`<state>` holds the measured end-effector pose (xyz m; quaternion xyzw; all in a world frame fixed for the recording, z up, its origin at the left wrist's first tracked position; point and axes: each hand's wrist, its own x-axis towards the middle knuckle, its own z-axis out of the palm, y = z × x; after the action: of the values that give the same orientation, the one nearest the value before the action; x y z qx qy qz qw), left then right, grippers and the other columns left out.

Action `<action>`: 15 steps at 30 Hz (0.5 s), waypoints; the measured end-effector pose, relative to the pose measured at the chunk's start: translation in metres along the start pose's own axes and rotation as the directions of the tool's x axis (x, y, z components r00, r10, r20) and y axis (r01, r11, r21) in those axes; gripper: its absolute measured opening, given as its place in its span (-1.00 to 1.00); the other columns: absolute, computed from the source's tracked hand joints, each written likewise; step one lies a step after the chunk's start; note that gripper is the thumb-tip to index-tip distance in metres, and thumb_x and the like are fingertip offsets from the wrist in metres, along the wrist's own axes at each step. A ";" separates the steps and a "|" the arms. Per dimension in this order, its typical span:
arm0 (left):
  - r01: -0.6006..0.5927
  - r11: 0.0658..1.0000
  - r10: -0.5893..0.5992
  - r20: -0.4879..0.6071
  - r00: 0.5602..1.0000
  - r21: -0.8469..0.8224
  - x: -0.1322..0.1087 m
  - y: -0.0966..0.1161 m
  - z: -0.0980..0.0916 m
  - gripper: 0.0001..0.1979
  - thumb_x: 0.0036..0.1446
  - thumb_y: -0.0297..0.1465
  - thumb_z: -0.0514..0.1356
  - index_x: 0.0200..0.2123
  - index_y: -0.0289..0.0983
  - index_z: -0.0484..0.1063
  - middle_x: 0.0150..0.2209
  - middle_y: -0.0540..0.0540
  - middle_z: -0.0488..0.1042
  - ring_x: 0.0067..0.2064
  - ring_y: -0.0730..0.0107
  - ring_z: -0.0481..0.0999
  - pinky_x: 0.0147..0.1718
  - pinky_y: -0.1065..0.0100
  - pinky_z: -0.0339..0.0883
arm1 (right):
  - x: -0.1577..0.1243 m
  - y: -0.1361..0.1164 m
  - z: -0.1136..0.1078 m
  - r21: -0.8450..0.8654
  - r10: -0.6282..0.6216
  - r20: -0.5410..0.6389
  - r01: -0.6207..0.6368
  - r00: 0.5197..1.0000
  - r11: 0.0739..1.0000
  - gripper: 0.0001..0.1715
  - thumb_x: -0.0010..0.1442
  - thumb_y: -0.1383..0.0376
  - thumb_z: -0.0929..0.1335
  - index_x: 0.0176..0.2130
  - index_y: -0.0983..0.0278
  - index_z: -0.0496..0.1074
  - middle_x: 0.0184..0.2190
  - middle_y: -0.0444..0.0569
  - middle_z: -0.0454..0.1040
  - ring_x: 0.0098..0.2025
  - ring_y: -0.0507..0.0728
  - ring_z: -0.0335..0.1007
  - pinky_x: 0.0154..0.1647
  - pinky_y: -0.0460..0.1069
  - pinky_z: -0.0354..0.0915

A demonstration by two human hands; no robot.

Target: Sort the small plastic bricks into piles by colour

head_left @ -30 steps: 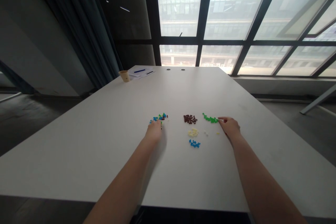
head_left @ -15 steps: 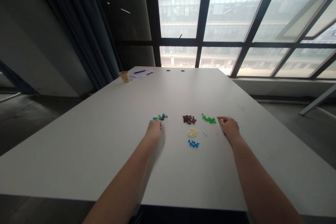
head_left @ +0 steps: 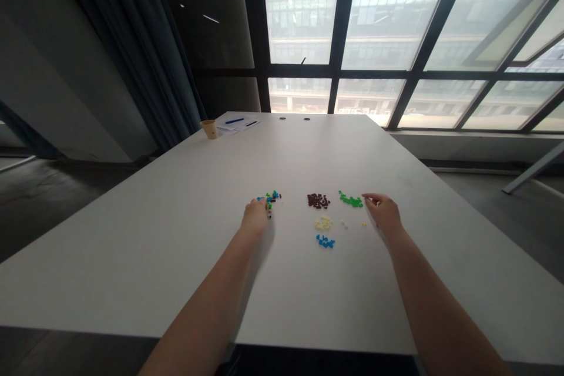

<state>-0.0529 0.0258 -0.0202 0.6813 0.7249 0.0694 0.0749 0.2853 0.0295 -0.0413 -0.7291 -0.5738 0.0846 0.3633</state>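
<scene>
My left hand [head_left: 255,217] rests on the table at the near left side of a mixed pile of small building bricks [head_left: 274,195], blue, green and dark brown. Its fingers are curled and partly hidden, so what they touch is unclear. My right hand [head_left: 384,211] is at the right end of a row of small green bricks [head_left: 351,200], thumb and forefinger pinched together. Anything between those fingertips is too small to make out. Between the hands lie a heap of dark brown bricks [head_left: 318,201], a pale yellow group [head_left: 323,222] and a blue group [head_left: 325,241].
A couple of whitish pieces [head_left: 344,224] and a small yellow piece [head_left: 363,224] lie left of my right wrist. Farther off on the white table [head_left: 308,155] are a paper cup [head_left: 210,129], sheets of paper [head_left: 227,127] and a pen [head_left: 234,120]. Windows stand beyond.
My left hand has drawn slightly left and toward me, uncovering green and dark pieces beside its fingers. My right hand has shifted slightly left, closer to the green bricks.
</scene>
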 end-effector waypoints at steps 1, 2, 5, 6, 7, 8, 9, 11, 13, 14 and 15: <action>-0.002 1.000 0.002 0.003 1.000 -0.010 0.000 0.000 0.000 -0.75 0.02 -0.57 -0.05 -0.32 -0.33 0.40 -0.29 -0.26 0.42 -0.31 0.23 0.40 -0.36 0.33 0.18 | 0.000 0.000 0.000 0.003 -0.001 0.006 0.001 1.000 1.000 -0.59 -0.02 0.17 0.22 -0.28 0.25 0.53 -0.53 -0.06 0.39 -0.50 0.05 0.22 -0.45 -0.06 0.10; -0.006 1.000 0.006 0.004 1.000 -0.019 0.000 -0.001 0.000 -0.75 0.02 -0.57 -0.04 -0.33 -0.33 0.40 -0.29 -0.26 0.42 -0.31 0.23 0.40 -0.36 0.34 0.18 | -0.001 -0.001 0.000 0.004 -0.004 0.008 0.004 1.000 1.000 -0.59 -0.02 0.16 0.22 -0.28 0.26 0.53 -0.54 -0.05 0.39 -0.50 0.05 0.21 -0.45 -0.06 0.10; -0.019 0.999 0.019 -0.004 1.000 -0.033 0.001 -0.001 0.000 -0.76 0.01 -0.58 -0.03 -0.34 -0.33 0.41 -0.29 -0.24 0.43 -0.29 0.25 0.40 -0.33 0.35 0.18 | -0.001 -0.002 0.000 0.002 -0.021 0.007 0.021 1.000 1.000 -0.58 -0.03 0.16 0.22 -0.30 0.27 0.54 -0.54 -0.05 0.39 -0.51 0.05 0.21 -0.45 -0.06 0.09; -0.017 0.999 0.017 -0.010 1.000 -0.033 0.001 -0.001 0.001 -0.76 0.01 -0.58 -0.03 -0.34 -0.33 0.40 -0.28 -0.23 0.42 -0.28 0.26 0.39 -0.32 0.36 0.18 | -0.001 -0.003 0.000 0.002 -0.027 0.006 0.027 1.000 1.000 -0.58 -0.03 0.16 0.22 -0.30 0.27 0.54 -0.54 -0.04 0.39 -0.51 0.05 0.21 -0.45 -0.06 0.09; -0.014 0.999 0.013 -0.015 1.000 -0.032 0.001 -0.001 0.001 -0.76 0.01 -0.59 -0.04 -0.34 -0.34 0.40 -0.28 -0.23 0.42 -0.27 0.27 0.39 -0.31 0.36 0.17 | -0.001 -0.003 0.000 0.002 -0.031 0.005 0.031 1.000 1.000 -0.58 -0.04 0.17 0.22 -0.31 0.28 0.54 -0.54 -0.04 0.40 -0.51 0.05 0.21 -0.45 -0.06 0.09; -0.007 0.999 0.007 -0.019 1.000 -0.033 0.001 -0.001 0.001 -0.75 0.01 -0.60 -0.04 -0.33 -0.34 0.40 -0.28 -0.23 0.42 -0.27 0.28 0.38 -0.30 0.37 0.17 | -0.002 -0.004 -0.001 0.005 -0.033 0.005 0.033 0.999 0.999 -0.58 -0.04 0.17 0.22 -0.31 0.28 0.54 -0.54 -0.04 0.40 -0.51 0.05 0.20 -0.45 -0.06 0.09; -0.001 0.999 0.001 -0.021 1.000 -0.033 0.001 -0.001 0.002 -0.75 0.01 -0.60 -0.04 -0.33 -0.34 0.40 -0.27 -0.22 0.41 -0.27 0.29 0.37 -0.30 0.37 0.17 | -0.002 -0.005 -0.001 0.008 -0.033 0.006 0.033 0.999 0.999 -0.59 -0.04 0.17 0.22 -0.31 0.28 0.55 -0.54 -0.04 0.40 -0.52 0.05 0.20 -0.45 -0.06 0.09; -0.001 0.999 0.000 -0.027 1.000 -0.038 0.002 -0.001 0.002 -0.74 0.00 -0.61 -0.04 -0.32 -0.35 0.40 -0.27 -0.22 0.40 -0.26 0.30 0.36 -0.30 0.38 0.16 | -0.002 -0.006 -0.002 0.016 -0.026 0.009 0.026 1.000 1.000 -0.59 -0.05 0.17 0.23 -0.31 0.28 0.55 -0.55 -0.05 0.40 -0.52 0.05 0.20 -0.46 -0.06 0.09; -0.003 0.999 0.002 -0.032 0.999 -0.041 0.002 -0.001 0.002 -0.73 -0.02 -0.62 -0.04 -0.33 -0.35 0.40 -0.26 -0.22 0.39 -0.25 0.30 0.35 -0.29 0.38 0.15 | -0.002 -0.007 -0.002 0.019 -0.021 0.013 0.021 1.000 1.000 -0.60 -0.05 0.18 0.23 -0.32 0.28 0.55 -0.56 -0.05 0.39 -0.53 0.04 0.19 -0.47 -0.07 0.08; -0.001 0.999 0.000 -0.033 0.999 -0.042 0.002 -0.001 0.001 -0.73 -0.02 -0.63 -0.05 -0.33 -0.35 0.41 -0.26 -0.22 0.38 -0.25 0.30 0.35 -0.29 0.38 0.15 | -0.002 -0.007 -0.003 0.018 -0.019 0.014 0.019 1.000 1.000 -0.60 -0.05 0.18 0.24 -0.32 0.28 0.55 -0.57 -0.05 0.39 -0.53 0.04 0.19 -0.47 -0.07 0.08; 0.004 0.999 -0.006 -0.029 1.000 -0.044 0.002 -0.001 0.001 -0.73 -0.02 -0.63 -0.05 -0.34 -0.35 0.41 -0.26 -0.22 0.38 -0.25 0.29 0.34 -0.30 0.38 0.15 | -0.002 -0.008 -0.003 0.016 -0.017 0.015 0.017 1.000 1.000 -0.60 -0.06 0.18 0.24 -0.32 0.28 0.55 -0.57 -0.05 0.39 -0.53 0.04 0.19 -0.47 -0.07 0.08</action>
<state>-0.0539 0.0275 -0.0214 0.6765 0.7259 0.0952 0.0796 0.2801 0.0271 -0.0350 -0.7206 -0.5820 0.0916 0.3655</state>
